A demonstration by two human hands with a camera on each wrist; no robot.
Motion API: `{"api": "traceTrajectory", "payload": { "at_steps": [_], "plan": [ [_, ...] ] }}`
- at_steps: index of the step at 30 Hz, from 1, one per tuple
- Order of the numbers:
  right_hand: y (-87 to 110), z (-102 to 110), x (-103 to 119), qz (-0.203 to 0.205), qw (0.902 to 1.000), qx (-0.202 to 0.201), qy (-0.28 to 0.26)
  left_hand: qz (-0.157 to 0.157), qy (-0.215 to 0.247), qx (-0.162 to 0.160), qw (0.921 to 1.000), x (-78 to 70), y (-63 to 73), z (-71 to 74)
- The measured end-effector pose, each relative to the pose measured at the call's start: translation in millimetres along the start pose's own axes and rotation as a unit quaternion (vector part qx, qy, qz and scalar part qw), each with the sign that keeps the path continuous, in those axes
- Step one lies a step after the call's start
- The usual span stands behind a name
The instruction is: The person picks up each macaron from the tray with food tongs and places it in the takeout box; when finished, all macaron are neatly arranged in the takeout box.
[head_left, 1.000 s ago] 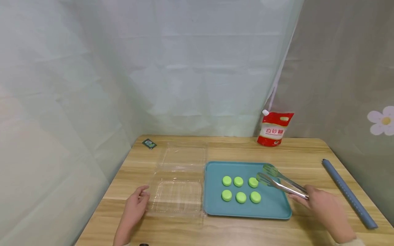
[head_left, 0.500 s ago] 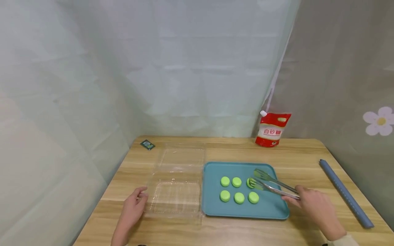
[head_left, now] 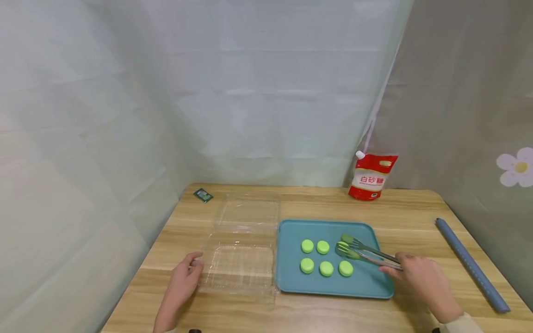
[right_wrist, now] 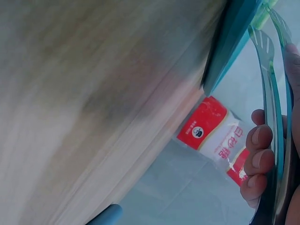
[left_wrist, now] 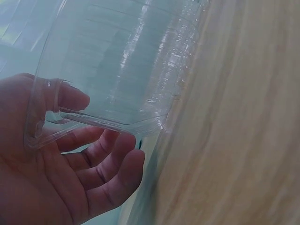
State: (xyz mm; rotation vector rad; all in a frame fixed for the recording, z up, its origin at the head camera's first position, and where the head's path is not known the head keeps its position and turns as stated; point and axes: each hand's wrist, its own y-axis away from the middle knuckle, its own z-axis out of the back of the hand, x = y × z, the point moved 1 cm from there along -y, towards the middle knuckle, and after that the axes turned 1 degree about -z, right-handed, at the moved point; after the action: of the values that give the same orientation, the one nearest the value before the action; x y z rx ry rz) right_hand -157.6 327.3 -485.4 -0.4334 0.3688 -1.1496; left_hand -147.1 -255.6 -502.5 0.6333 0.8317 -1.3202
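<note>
My right hand [head_left: 422, 277] grips metal tongs [head_left: 374, 255], its fingers wrapped round both arms in the right wrist view. Over the tray's right half, the tong heads stand around the back-right green macaron, which they partly hide. Several green macarons [head_left: 326, 268] lie in two rows on the teal tray [head_left: 287, 283]. At the left, a clear plastic box [head_left: 239, 266] lies opened out, its lid [head_left: 250, 212] toward the back. My left hand [left_wrist: 79, 159] holds the box's left edge, thumb on one side of the rim and curled fingers on the other.
A red and white sugar pouch [head_left: 370, 178] stands at the table's back. Along the right side lies a long blue-grey bar [head_left: 470, 263]. A small dark card-like packet [head_left: 203, 195] is in the back-left corner. Cloth curtains [head_left: 266, 92] surround the table [head_left: 316, 317].
The tongs and right hand have moved left, and the tong heads have come down around the back-right macaron and closer together. My left hand stays at the box.
</note>
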Motion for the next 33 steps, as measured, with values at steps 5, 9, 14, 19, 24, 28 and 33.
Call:
{"api": "traceTrajectory", "payload": {
  "at_steps": [5, 9, 14, 19, 24, 28, 33],
  "plan": [
    [-2.7, 4.0, 1.5, -0.007, 0.9999, 0.009, -0.001, -0.003, 0.001, -0.001, 1.0, 0.5, 0.3, -0.7],
    [-6.6, 7.1, 1.2, -0.003, 0.9999, 0.013, -0.001, -0.001, 0.003, -0.002, 1.0, 0.2, 1.9, -1.6],
    [-10.9, 8.7, 0.2, 0.006, 0.9999, 0.012, -0.001, 0.003, 0.002, 0.0, 1.0, -0.9, 1.1, -3.6],
    [-15.6, 11.4, -1.0, 0.007, 1.0, 0.004, -0.001, 0.001, -0.001, 0.001, 1.0, -0.4, -0.5, -4.7],
    [-23.9, 14.6, 1.3, 0.022, 0.9997, -0.013, 0.002, 0.002, 0.001, -0.001, 1.0, 1.1, -0.4, -3.4],
    [-30.7, 18.0, 4.8, 0.033, 0.9991, -0.025, 0.001, 0.002, 0.013, 0.002, 0.9999, 1.0, 0.5, -2.4],
    [-39.2, 22.4, 10.8, 0.043, 0.9985, -0.032, -0.002, -0.004, 0.013, -0.003, 0.9999, -1.8, 3.1, -0.7]
  ]
}}
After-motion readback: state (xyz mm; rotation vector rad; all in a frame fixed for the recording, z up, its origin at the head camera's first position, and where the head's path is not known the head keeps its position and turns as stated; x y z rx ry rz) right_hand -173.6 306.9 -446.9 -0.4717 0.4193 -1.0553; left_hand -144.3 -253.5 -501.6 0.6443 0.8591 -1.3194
